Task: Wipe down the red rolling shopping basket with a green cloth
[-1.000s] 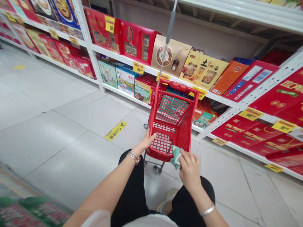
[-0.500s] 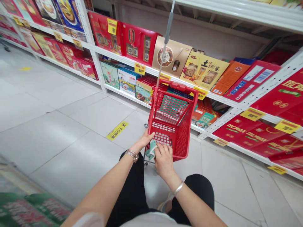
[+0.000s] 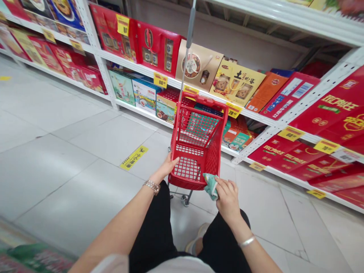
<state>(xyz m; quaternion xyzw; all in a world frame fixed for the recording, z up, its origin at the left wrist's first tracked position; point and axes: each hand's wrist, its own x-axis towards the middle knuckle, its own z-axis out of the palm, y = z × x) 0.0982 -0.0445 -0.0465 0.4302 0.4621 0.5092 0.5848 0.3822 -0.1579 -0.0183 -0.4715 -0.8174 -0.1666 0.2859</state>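
A small red wire shopping cart (image 3: 196, 148) stands in front of me on castors, with a tall grey-gripped pole (image 3: 190, 28) rising from it. My left hand (image 3: 169, 165) wraps over the cart's near left rim. My right hand (image 3: 227, 201) pinches a teal patterned cloth (image 3: 210, 186) and holds it against the cart's near right corner. The cart's basket looks bare inside, and the wrist of my left arm wears a metal watch (image 3: 152, 187).
White metal shelves on the right hold boxed gift sets in red, gold and blue, with yellow price tags (image 3: 160, 80). A yellow sticker (image 3: 133, 157) lies on the pale tiled floor. A low printed display (image 3: 36, 258) sits at the bottom left.
My right hand and the cloth have moved rightward along the cart's near rim, from its left side to its right corner. My view has also turned slightly.
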